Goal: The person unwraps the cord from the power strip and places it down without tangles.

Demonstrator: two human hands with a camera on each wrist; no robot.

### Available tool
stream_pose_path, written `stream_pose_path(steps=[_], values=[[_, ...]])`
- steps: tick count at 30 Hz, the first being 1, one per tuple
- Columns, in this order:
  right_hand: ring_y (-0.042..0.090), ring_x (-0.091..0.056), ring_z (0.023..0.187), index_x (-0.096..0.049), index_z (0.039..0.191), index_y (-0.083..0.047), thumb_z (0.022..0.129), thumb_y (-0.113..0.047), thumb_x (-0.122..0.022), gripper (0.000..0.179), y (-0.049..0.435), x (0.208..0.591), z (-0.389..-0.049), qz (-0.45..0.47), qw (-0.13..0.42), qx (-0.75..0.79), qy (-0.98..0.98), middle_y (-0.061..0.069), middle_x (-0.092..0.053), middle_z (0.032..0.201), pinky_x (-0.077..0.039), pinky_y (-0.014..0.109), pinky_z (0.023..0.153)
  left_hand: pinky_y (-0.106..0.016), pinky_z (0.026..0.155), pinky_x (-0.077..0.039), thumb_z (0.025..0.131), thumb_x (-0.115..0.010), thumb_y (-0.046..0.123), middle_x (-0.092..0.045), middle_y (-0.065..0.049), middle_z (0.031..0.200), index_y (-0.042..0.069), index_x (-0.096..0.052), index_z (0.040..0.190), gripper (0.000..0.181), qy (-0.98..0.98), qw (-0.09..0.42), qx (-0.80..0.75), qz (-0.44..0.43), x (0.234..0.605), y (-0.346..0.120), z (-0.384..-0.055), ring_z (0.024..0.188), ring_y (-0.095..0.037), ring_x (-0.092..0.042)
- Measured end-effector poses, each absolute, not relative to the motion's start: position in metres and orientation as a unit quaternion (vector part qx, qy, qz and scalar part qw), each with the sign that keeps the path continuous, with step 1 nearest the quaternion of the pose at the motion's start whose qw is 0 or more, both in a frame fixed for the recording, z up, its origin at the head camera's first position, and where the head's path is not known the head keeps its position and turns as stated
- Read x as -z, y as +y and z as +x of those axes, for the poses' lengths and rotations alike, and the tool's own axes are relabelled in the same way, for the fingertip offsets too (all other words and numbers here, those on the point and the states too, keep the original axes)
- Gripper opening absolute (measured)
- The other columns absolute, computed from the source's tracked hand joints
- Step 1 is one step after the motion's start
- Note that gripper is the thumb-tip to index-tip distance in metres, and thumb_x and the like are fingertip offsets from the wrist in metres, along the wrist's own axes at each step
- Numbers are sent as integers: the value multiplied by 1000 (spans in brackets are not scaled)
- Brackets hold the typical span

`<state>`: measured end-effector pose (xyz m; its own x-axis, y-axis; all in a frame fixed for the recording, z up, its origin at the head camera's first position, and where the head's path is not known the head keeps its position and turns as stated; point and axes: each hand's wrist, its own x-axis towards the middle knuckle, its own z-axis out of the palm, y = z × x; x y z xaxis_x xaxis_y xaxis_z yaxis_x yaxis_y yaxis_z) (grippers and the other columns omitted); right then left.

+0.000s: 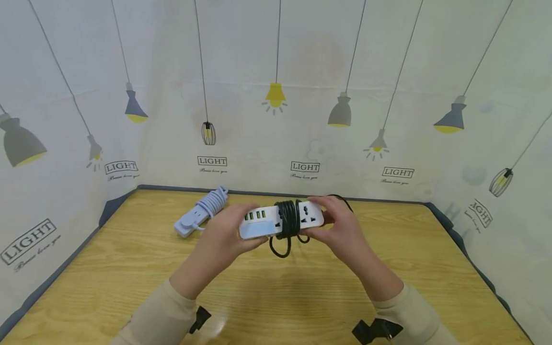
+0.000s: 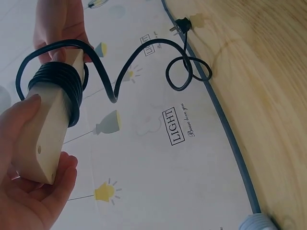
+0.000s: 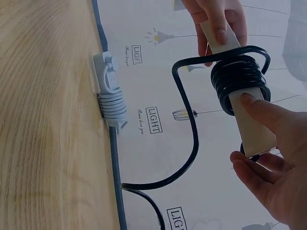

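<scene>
Strip: white (image 1: 257, 230), held up off the surface (image 1: 267, 306) between both hands, its socket face turned toward the person and its right end tipped a little higher.
Left hand: grasping (image 1: 226, 230) the end with the green ports (image 1: 256, 215), fingers on one side and thumb on the other.
Right hand: grasping (image 1: 340, 225) the opposite end, beside the sockets (image 1: 308, 214) (so neither of the hands is free).
Cord: black (image 1: 288, 219), wound in several tight turns around the strip between the two hands; a small loop hangs below the turns, and a loose length trails off past the right hand.
Plug: black (image 2: 183, 25), at the end of that loose length, near the surface's edge (whether it rests there or hangs, I cannot tell).
Second strip: pale (image 1: 187, 221), lying on the surface at the back left, beyond the left hand, with its own pale cord (image 1: 212, 202) coiled around one end.
Sleeves: beige (image 1: 157, 311), a black device (image 1: 200, 320) at each wrist.
Backdrop: a white sheet (image 1: 241, 57) printed with hanging lamps and the word LIGHT, enclosing the surface at the back and sides.
</scene>
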<state>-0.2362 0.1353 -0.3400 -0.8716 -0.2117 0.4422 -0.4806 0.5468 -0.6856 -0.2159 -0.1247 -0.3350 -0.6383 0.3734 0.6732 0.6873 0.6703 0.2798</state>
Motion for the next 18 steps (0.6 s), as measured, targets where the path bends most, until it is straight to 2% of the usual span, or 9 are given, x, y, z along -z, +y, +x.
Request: stream_pose_path(steps=[7, 12, 14, 18], values=[[17, -59, 87, -62, 128, -9, 69, -13, -89, 64, 134, 340, -233, 202, 173, -410, -872, 4, -57, 112, -54, 29, 73, -35, 75, -54, 67, -91, 30, -60, -13, 119, 3, -60, 124, 70, -883, 279, 223, -304, 331, -124, -215, 96, -24, -62], [17, -58, 91, -62, 129, -10, 69, -14, -89, 65, 133, 339, -232, 207, 181, -395, -876, 4, -57, 111, -55, 30, 74, -37, 82, -52, 67, -88, 43, -59, -10, 117, 5, -62, 121, 71, -880, 301, 174, -324, 328, -121, -217, 101, -24, -59], [17, -58, 91, -62, 129, -10, 69, -13, -89, 65, 133, 339, -232, 207, 181, -393, -877, 4, -57, 111, -55, 30, 75, -37, 82, -52, 68, -86, 44, -61, -8, 112, 5, -64, 117, 66, -874, 317, 159, -332, 327, -120, -219, 101, -24, -58], [17, -59, 90, -63, 128, -8, 69, -13, -89, 64, 133, 339, -230, 213, 185, -390, -876, 4, -57, 110, -55, 30, 74, -34, 70, -53, 72, -83, 41, -63, -6, 105, 6, -65, 115, 59, -868, 329, 150, -341, 329, -118, -220, 92, -22, -59]])
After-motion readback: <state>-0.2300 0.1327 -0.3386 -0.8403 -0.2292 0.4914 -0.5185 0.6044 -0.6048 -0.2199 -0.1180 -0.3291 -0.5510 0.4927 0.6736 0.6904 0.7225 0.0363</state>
